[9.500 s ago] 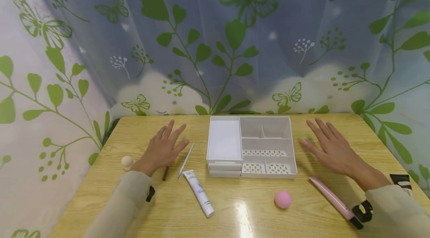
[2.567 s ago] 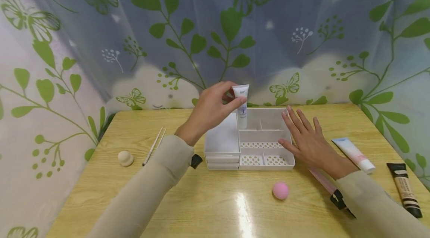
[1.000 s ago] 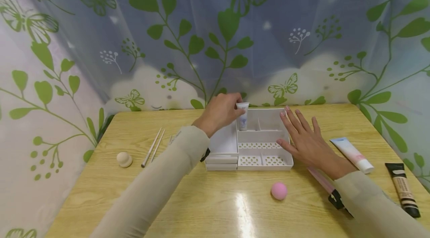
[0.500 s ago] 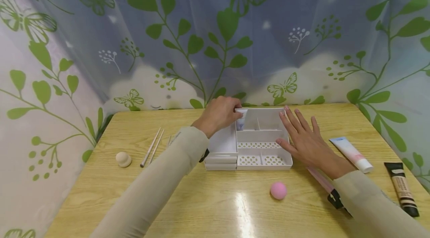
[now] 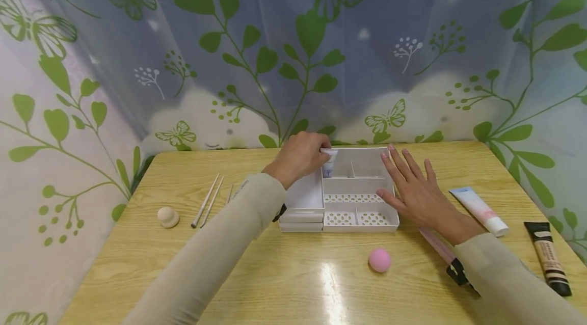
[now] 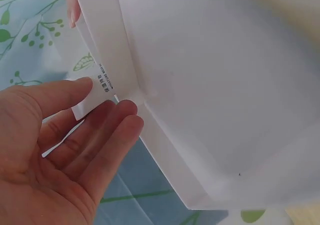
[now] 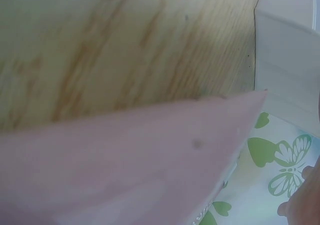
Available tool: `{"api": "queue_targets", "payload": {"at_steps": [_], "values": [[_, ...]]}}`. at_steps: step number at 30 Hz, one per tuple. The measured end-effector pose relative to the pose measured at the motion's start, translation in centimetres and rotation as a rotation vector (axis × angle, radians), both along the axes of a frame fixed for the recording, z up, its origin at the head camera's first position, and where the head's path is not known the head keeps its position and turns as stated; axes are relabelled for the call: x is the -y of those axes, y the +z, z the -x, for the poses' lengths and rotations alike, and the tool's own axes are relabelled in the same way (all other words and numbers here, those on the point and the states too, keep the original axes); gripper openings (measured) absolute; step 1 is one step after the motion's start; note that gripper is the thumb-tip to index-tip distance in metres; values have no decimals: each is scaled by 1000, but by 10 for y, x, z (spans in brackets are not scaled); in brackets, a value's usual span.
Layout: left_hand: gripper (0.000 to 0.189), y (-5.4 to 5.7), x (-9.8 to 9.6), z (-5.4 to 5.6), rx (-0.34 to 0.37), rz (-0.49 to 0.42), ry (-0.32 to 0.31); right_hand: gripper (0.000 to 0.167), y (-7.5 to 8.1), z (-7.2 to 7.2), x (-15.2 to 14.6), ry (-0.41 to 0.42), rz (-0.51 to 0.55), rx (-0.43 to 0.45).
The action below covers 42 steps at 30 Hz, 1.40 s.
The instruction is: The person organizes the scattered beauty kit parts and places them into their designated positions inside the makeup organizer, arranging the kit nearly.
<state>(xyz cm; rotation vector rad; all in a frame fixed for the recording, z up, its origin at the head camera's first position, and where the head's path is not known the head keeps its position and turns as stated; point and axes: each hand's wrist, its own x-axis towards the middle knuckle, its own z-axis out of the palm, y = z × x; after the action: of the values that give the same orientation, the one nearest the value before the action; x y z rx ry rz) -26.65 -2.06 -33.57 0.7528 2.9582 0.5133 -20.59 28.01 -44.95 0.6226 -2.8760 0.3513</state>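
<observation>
My left hand (image 5: pixel 300 157) pinches the top end of a small white squeeze tube (image 5: pixel 329 166) between thumb and fingers. That tube stands upright in the back left compartment of the white desk organizer (image 5: pixel 355 185). In the left wrist view, the thumb lies on the tube's printed flat end (image 6: pixel 97 95), right at the organizer's wall (image 6: pixel 167 157). My right hand (image 5: pixel 419 195) has its fingers spread, with fingertips at the organizer's right rim. Beneath my right wrist lies a pink tube (image 5: pixel 435 245), large and blurred in the right wrist view.
A pink ball (image 5: pixel 380 260) lies in front of the organizer. Rightward are a white-and-pink tube (image 5: pixel 479 210) and a black-and-beige tube (image 5: pixel 548 256). At left, a beige sponge (image 5: pixel 168 217) sits near two thin brushes (image 5: pixel 208 200). My left sleeve (image 5: pixel 229 231) partly covers more items.
Since 2.6 seconds ago, my left hand has lowered the white tube into the back left compartment. Over the last half second almost nothing moves. My right hand stays at the organizer's right side.
</observation>
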Motion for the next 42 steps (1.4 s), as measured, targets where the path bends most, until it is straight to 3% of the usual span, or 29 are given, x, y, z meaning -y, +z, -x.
{"api": "queue_targets", "payload": {"at_steps": [24,42], "values": [[23,3,3,-2,-24,-28,-32,91,-1,0,0,4,0,-19],[27,1,9,-4,22,-57,-2,90,3,-2,1,-2,-13,-2]]}}
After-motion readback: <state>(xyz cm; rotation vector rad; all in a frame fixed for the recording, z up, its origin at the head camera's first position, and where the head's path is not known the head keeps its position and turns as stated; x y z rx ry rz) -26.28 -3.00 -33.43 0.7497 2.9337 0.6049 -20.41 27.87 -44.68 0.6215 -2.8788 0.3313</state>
